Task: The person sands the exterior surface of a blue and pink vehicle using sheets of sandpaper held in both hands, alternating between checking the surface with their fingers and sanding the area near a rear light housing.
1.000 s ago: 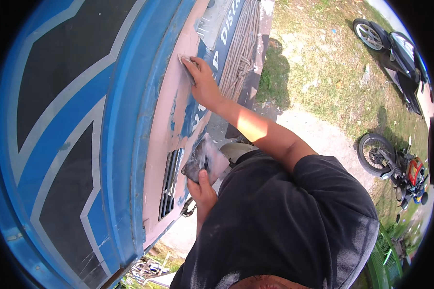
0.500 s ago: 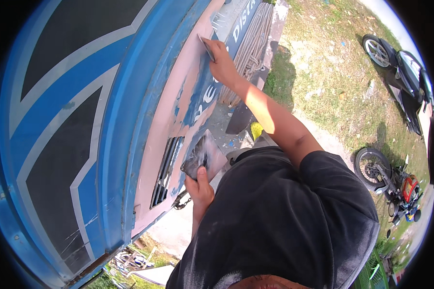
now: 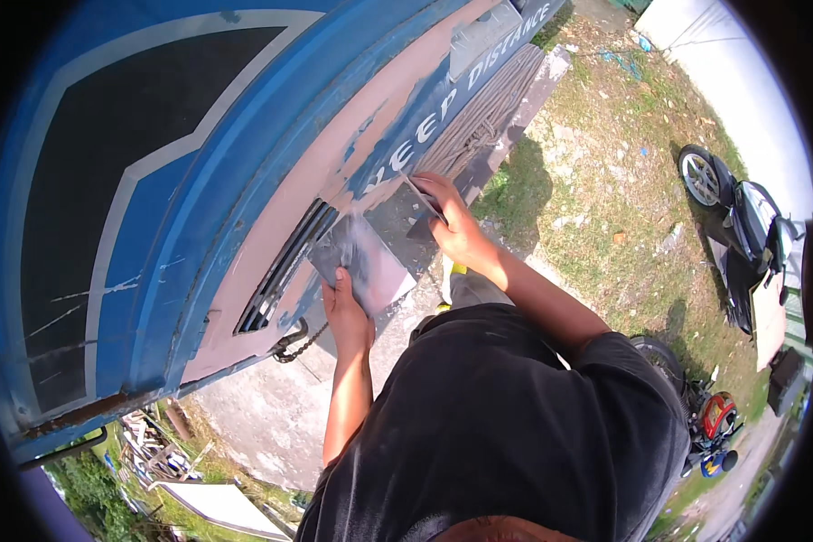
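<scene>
My left hand [image 3: 347, 316] grips a flat square plate [image 3: 381, 271] by its near edge, thumb on top. Grey smears and a pinkish paste coat the plate. Just right of it, my right hand [image 3: 453, 226] is closed on a thin flat putty spreader [image 3: 422, 196], held near the plate's far right corner, apart from the vehicle. Before me stands a blue vehicle panel [image 3: 422, 122] with white lettering. Pale pink filler [image 3: 275, 185] covers a broad, ragged-edged band of it, around a slotted vent [image 3: 285, 264].
A ledge with coiled rope [image 3: 488, 117] runs along the vehicle's lower right side. A hook with a chain [image 3: 291, 343] hangs below the vent. A scooter [image 3: 741, 217] and a motorcycle [image 3: 709, 420] stand on the grass at right. Scrap wood [image 3: 158, 443] lies at lower left.
My right hand with the spreader has come off the filled panel and down toward the plate. The plate stays in my left hand. My view has shifted along the vehicle.
</scene>
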